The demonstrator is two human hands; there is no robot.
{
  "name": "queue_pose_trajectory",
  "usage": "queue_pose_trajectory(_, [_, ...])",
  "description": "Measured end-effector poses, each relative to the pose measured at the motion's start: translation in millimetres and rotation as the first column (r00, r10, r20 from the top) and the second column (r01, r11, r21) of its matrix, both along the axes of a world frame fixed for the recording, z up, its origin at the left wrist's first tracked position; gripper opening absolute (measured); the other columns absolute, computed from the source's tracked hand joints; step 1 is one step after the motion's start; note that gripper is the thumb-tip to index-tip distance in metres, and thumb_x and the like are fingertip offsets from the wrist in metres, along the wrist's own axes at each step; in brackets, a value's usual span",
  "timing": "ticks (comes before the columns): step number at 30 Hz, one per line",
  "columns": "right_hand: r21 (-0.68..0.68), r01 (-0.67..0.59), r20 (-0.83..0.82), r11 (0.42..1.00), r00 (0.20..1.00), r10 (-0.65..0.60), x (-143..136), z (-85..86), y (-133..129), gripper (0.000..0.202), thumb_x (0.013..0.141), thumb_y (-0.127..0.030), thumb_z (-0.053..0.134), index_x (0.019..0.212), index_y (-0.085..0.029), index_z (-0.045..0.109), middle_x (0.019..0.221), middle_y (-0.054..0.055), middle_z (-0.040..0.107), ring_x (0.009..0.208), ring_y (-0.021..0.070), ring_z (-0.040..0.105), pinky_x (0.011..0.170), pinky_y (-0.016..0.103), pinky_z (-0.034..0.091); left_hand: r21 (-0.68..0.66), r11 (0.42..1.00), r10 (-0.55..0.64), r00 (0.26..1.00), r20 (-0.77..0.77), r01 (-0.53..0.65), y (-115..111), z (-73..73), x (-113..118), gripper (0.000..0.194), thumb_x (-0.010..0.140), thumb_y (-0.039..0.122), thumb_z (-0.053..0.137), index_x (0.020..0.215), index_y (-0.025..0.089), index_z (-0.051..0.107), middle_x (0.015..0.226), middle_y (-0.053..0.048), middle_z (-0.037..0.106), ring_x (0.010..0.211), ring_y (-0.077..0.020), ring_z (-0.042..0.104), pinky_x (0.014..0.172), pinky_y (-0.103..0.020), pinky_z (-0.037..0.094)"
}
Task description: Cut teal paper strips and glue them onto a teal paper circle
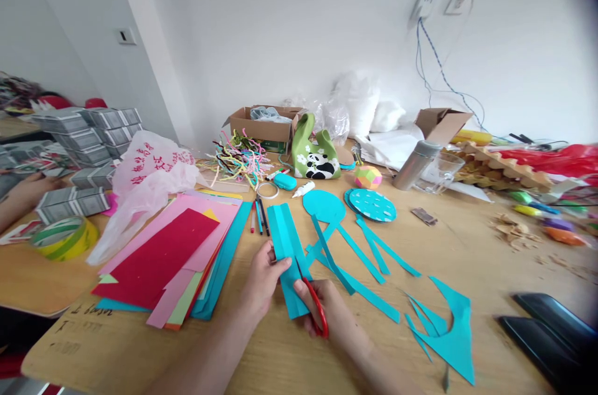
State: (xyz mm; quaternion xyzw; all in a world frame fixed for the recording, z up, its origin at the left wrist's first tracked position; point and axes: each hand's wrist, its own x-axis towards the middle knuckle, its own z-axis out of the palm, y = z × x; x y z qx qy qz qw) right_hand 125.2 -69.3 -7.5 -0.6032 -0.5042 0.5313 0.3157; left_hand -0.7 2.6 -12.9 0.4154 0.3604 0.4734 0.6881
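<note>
My left hand (pixel 264 276) pinches a folded strip of blue paper (pixel 281 230) by its left edge, thumb on top. In my right hand (pixel 329 311) is a pair of scissors with red handles (pixel 319 314); its dark blades meet the paper's right side near the middle. Several narrow blue paper strips (pixel 364 258) lie just right of the hands. Beyond them rest a plain blue paper circle (pixel 324 205) and a blue disc with pale marks (pixel 372 204). A curved blue offcut (pixel 455 326) with smaller scraps lies at the right.
Coloured paper sheets (pixel 163 258) are stacked left of my hands. Markers (pixel 260 217), a tape roll (pixel 268 190) and a white glue bottle (pixel 304 189) lie ahead. Farther back stand a green panda bag (pixel 315 155) and a metal flask (pixel 417 164). Another person's hand (pixel 35 188) is at far left.
</note>
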Motion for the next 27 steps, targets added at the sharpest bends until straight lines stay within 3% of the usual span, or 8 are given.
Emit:
queue_pose_trajectory(9, [-0.003,0.02,-0.019,1.0,1.0,-0.02,0.5,1.5,0.6,0.071,0.069,-0.087,0.036,0.049,-0.019,0.046,0.036,0.0,0.047,0.029,0.0079,0.039,0.033,0.021,0.027,0.03,0.999,-0.028,1.0,0.004,0.027,-1.2,2.3,0.1,0.033,0.067,0.021,0.074,0.097,0.015,0.062,0.094,-0.009,0.072,0.085,-0.0233,0.066,0.076,-0.034,0.051])
queue_pose_trajectory(27, [0.063,0.014,-0.032,0.998,0.999,-0.012,2.5,-0.8,1.7,0.07,0.074,-0.083,0.038,0.043,-0.02,0.046,0.035,0.001,0.047,0.03,0.0091,0.039,0.034,0.024,0.029,-0.068,0.996,-0.051,0.999,0.014,0.052,-4.4,9.8,0.3,0.034,0.061,0.023,0.078,0.091,0.015,0.064,0.088,-0.008,0.072,0.084,-0.024,0.066,0.077,-0.035,0.051])
